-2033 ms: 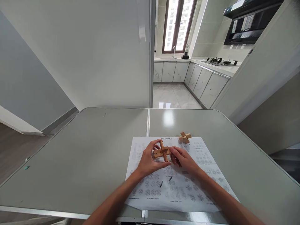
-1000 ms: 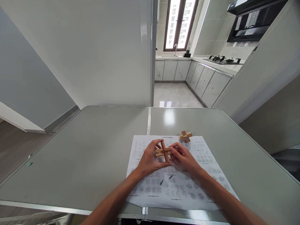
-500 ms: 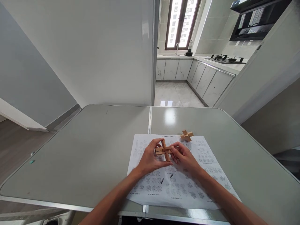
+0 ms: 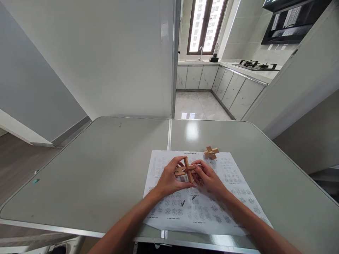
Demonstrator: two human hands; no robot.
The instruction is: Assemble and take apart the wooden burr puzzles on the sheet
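Between my hands, above a printed sheet point(image 4: 159, 211), is a wooden interlocking puzzle point(image 4: 188, 170) made of crossed bars. My left hand point(image 4: 171, 178) grips it with the thumb at the lower end of one bar and a finger at its upper end. A flat piece with a dark mark sticks out on the puzzle's left side. My right hand point(image 4: 208, 176) pinches the right end of the puzzle between thumb and fingers; some fingertips are hidden behind it. A second wooden puzzle point(image 4: 211, 152), shaped like a cross, rests at the sheet's top edge, touched by neither hand.
The sheet shows rows of small line drawings and two dark tick marks. It lies on a grey-green table point(image 4: 92, 176) with a metal seam. A small green bit point(image 4: 36, 181) lies near the left edge. Beyond stand a white panel point(image 4: 119, 60) and a kitchen counter point(image 4: 225, 64).
The crossed bars have turned slightly in my fingers, and the marked piece on the left sits at a slightly different angle. Both hands keep nearly the same place.
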